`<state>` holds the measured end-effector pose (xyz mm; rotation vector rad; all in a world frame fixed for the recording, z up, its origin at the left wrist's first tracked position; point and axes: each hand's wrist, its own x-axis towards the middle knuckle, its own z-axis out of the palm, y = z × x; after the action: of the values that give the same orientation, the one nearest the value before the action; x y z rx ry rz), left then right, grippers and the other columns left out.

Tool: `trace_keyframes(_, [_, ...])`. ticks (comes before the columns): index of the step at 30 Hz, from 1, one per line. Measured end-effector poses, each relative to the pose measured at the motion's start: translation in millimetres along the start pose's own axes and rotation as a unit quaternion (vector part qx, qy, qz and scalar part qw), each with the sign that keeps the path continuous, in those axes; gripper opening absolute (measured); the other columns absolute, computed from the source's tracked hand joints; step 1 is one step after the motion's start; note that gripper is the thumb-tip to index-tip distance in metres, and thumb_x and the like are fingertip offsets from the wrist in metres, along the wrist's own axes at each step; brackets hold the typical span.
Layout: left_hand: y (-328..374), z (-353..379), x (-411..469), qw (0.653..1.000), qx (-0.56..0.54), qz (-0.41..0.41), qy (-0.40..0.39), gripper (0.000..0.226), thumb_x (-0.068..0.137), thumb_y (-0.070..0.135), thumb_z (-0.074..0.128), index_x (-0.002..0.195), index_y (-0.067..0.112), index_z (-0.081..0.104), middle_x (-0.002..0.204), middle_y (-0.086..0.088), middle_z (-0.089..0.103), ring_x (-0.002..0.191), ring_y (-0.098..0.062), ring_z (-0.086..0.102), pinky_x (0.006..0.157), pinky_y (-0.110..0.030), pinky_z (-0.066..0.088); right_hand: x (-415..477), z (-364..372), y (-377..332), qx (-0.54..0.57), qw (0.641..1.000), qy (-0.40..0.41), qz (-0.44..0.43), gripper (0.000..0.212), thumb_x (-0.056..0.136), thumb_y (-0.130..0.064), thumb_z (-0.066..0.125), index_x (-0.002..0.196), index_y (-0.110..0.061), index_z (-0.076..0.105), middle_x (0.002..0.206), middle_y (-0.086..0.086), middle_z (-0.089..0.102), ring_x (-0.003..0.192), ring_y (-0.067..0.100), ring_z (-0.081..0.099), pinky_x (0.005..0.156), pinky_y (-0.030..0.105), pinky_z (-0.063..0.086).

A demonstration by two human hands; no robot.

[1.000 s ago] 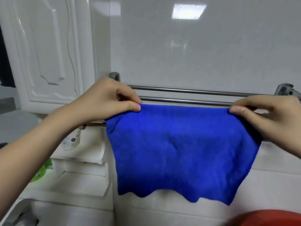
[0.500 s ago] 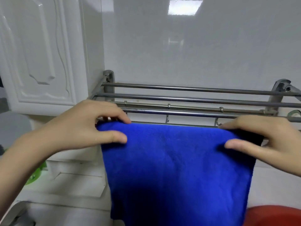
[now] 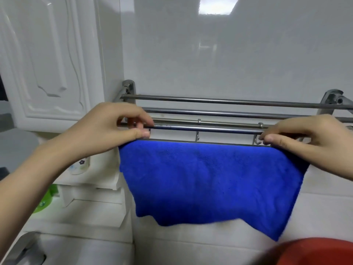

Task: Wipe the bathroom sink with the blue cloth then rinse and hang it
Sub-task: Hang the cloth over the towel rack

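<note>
White tiled wall (image 3: 229,54), towel rack (image 3: 219,101): blue cloth (image 3: 210,178) hangs at its front rail, left hand (image 3: 107,131) and right hand (image 3: 313,142) each pinching a top corner; risk: uneven drape, probably wet, could slip off on release.

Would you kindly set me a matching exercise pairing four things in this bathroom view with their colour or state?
Things:
1 cloth
2 left hand
3 basin
4 cup

Descriptions:
A red, bottom right corner
B white with a flower, left of the cloth
C blue, hanging down
D pinches the cloth's top left corner

Pairs: 1-C, 2-D, 3-A, 4-B
</note>
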<state>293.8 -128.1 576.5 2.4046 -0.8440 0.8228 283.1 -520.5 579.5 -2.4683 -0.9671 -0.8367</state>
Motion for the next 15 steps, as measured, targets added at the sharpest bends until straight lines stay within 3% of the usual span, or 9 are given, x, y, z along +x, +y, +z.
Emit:
trace_keyframes(2, [-2, 2, -12, 0.999, -0.031, -0.011, -0.001, 0.017, 0.075, 0.051, 0.069, 0.084, 0.038, 0.074, 0.087, 0.018, 0.072, 0.086, -0.006, 0.065, 0.074, -0.016, 0.045, -8, 2, -6, 0.010, 1.000, 0.017, -0.020, 0.016, 0.091, -0.046, 0.062, 0.096, -0.036, 0.073, 0.099, -0.025, 0.071, 0.090, -0.005, 0.067, 0.076, 0.004, 0.045])
trace_keyframes(4, [0, 7, -22, 1.000, -0.027, -0.004, 0.004, 0.016, 0.070, 0.052, 0.074, 0.081, 0.041, 0.075, 0.087, 0.018, 0.071, 0.085, -0.007, 0.064, 0.074, -0.015, 0.045, -15, 10, -10, -0.003, 0.999, 0.015, -0.045, 0.022, 0.086, -0.047, 0.067, 0.100, -0.031, 0.075, 0.097, -0.022, 0.071, 0.090, -0.003, 0.067, 0.078, 0.009, 0.046])
trace_keyframes(7, [4, 9, -25, 0.999, -0.014, 0.000, 0.034, 0.015, 0.072, 0.028, 0.084, 0.080, 0.037, 0.075, 0.084, 0.018, 0.070, 0.079, -0.003, 0.063, 0.067, -0.012, 0.043, -20, 19, -11, -0.023, 0.998, 0.048, -0.044, 0.020, 0.080, -0.035, 0.072, 0.095, -0.022, 0.077, 0.091, -0.017, 0.072, 0.088, 0.000, 0.067, 0.078, 0.019, 0.049])
trace_keyframes(10, [3, 4, -13, 0.998, 0.013, -0.015, 0.054, 0.020, 0.079, 0.013, 0.079, 0.074, 0.032, 0.075, 0.081, 0.021, 0.070, 0.075, 0.000, 0.062, 0.059, -0.005, 0.039, -15, 18, -11, -0.005, 0.995, 0.095, -0.019, 0.012, 0.085, -0.031, 0.075, 0.086, -0.019, 0.079, 0.086, -0.020, 0.073, 0.084, -0.005, 0.066, 0.076, 0.007, 0.044])
trace_keyframes(13, [0, -3, 1, 0.998, 0.024, -0.040, 0.047, 0.023, 0.080, 0.023, 0.076, 0.070, 0.043, 0.070, 0.079, 0.022, 0.070, 0.079, -0.006, 0.062, 0.067, -0.015, 0.042, -5, 14, -9, 0.038, 0.992, 0.120, 0.030, 0.008, 0.084, -0.034, 0.069, 0.081, -0.035, 0.075, 0.085, -0.028, 0.072, 0.082, -0.010, 0.065, 0.072, 0.001, 0.042])
trace_keyframes(15, [1, -3, 2, 0.998, 0.025, -0.059, 0.002, 0.014, 0.079, 0.038, 0.073, 0.067, 0.045, 0.071, 0.079, 0.026, 0.069, 0.082, 0.000, 0.062, 0.072, -0.019, 0.045, 0, 14, -4, 0.035, 0.996, 0.067, 0.053, 0.009, 0.083, -0.041, 0.066, 0.081, -0.040, 0.074, 0.085, -0.029, 0.071, 0.084, -0.008, 0.065, 0.070, 0.006, 0.045])
